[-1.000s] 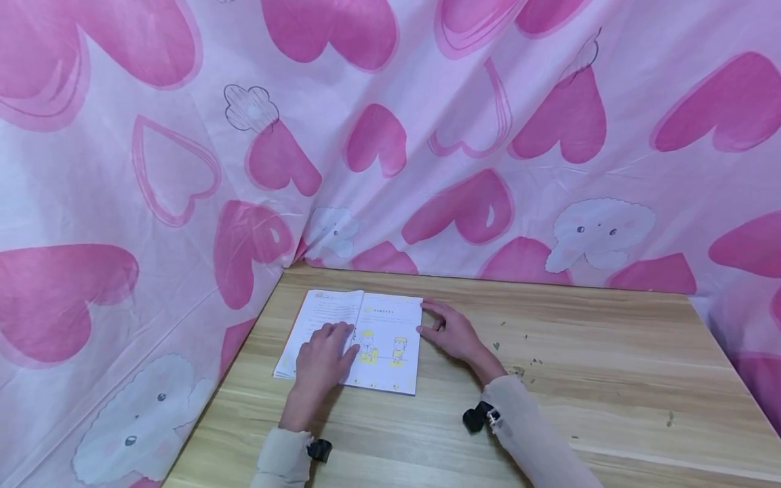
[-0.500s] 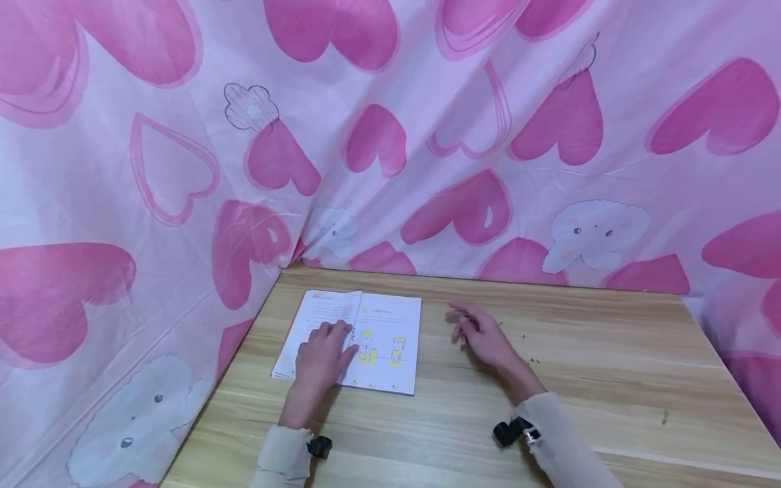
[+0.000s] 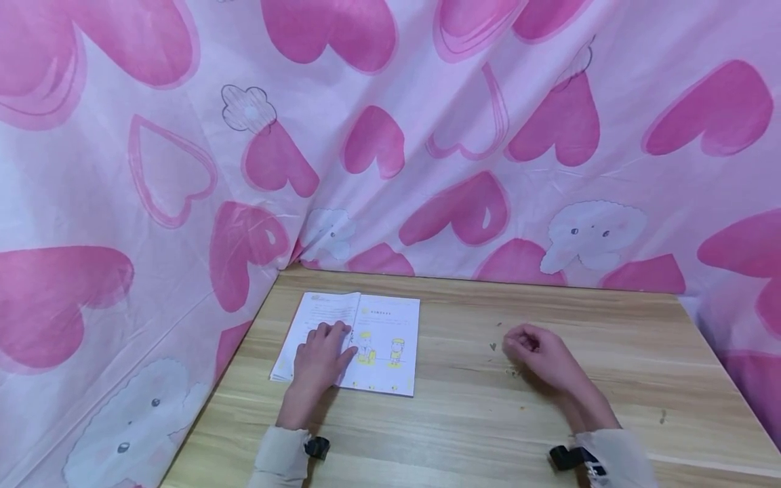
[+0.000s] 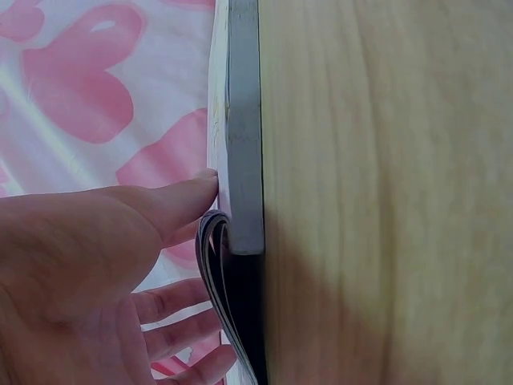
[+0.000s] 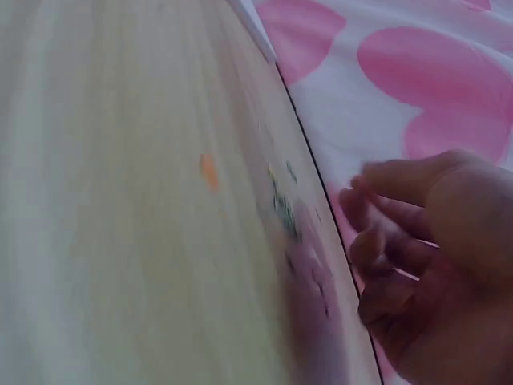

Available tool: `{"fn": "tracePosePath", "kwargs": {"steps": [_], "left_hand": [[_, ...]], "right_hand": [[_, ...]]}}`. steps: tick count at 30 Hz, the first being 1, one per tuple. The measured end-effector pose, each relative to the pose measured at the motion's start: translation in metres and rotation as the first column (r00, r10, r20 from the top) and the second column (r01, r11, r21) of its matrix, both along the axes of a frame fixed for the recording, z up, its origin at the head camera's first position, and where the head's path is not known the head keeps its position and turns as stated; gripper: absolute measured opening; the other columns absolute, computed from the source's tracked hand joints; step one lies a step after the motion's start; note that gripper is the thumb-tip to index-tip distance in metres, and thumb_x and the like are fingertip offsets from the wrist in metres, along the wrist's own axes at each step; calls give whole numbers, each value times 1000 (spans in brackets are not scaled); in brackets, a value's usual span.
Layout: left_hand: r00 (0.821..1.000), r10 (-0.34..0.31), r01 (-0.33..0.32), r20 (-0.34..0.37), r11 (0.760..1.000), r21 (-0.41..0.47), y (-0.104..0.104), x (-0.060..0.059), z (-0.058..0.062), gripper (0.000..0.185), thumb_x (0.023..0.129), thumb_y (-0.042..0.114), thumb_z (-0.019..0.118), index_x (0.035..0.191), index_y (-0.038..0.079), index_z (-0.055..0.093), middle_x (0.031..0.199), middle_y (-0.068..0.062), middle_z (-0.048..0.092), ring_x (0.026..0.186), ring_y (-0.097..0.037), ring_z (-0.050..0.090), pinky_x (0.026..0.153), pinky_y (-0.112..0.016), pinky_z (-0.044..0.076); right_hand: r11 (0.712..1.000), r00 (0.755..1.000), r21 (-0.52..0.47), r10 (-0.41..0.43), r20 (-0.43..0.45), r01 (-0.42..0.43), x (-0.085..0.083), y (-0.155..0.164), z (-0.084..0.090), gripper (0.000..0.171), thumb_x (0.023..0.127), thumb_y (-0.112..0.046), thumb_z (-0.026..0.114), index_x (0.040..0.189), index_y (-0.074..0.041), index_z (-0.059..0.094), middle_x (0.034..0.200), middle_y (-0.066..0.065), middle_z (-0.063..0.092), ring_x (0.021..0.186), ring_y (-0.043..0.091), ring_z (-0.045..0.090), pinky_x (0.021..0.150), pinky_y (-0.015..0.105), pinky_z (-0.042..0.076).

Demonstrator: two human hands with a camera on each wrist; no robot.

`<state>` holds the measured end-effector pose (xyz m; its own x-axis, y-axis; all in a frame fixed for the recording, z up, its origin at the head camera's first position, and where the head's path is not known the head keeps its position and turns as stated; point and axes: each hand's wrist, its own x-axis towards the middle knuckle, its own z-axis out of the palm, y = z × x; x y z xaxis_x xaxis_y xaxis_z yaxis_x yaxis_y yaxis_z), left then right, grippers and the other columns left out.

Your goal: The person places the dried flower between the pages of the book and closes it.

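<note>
An open book (image 3: 387, 318) lies on the wooden table, its right page printed with two yellow cartoon figures. My left hand (image 3: 318, 362) rests on the left page near the fold, fingers spread and lightly bent. In the left wrist view the thumb touches the page above the book's thick page block (image 4: 246, 136), and pages curve up at the fold. Well to the right of the book, my right hand (image 3: 543, 356) is over the table with its fingers loosely curled. Nothing shows between those fingers in the right wrist view.
Small dark marks (image 3: 493, 346) dot the wooden table (image 3: 464, 420) around the right hand. An orange spot (image 5: 209, 172) shows on it in the right wrist view. A pink heart-print cloth (image 3: 378, 74) hangs along the back and left edges.
My right hand has left the book's right edge and moved right across the table, its fingers curling in. The left hand stays on the book, which lies open at the same pages.
</note>
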<state>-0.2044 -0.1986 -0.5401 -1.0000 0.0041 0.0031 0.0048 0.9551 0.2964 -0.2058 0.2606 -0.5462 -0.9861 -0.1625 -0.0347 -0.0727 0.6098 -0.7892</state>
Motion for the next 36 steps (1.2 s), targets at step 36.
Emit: {"fn": "tracePosePath", "kwargs": {"steps": [36], "left_hand": [[1000,-8,8,2,1000,25,-1,3,-2,55,101,46,75,148,22,60,145,-15,59,130,-35,57,100,-63,53]], "right_hand": [[932,987,361,26,-162,35,33,3,-8,9,95,-21,84,101,-19,78,85,-9,65,75,7,54,64,24,45]]}}
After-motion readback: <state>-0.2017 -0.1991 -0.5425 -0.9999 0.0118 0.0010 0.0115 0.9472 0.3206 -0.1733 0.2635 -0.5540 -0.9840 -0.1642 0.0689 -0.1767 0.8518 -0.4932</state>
